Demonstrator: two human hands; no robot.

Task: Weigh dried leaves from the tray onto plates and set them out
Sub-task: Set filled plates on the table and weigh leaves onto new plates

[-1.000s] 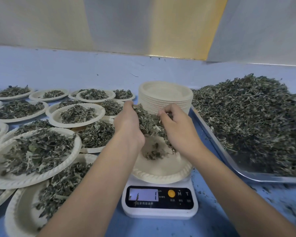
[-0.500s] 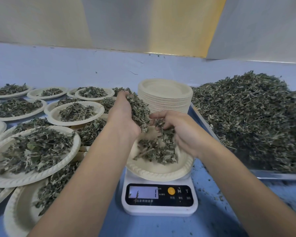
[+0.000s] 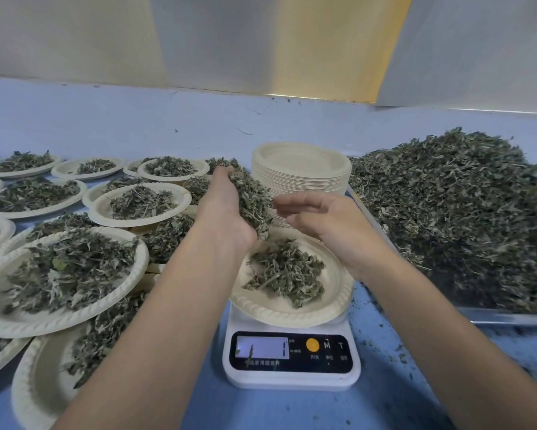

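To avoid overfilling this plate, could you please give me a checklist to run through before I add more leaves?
1. Plate rests on the scale: ok.
2. Display reading legible: cannot tell, the digits are too faint.
3. Left hand holds a handful of leaves above the plate: ok.
4. Right hand free to adjust the amount: ok, open and empty.
5. Stack of empty plates ready behind the scale: ok.
6. Tray holds plenty of leaves: ok.
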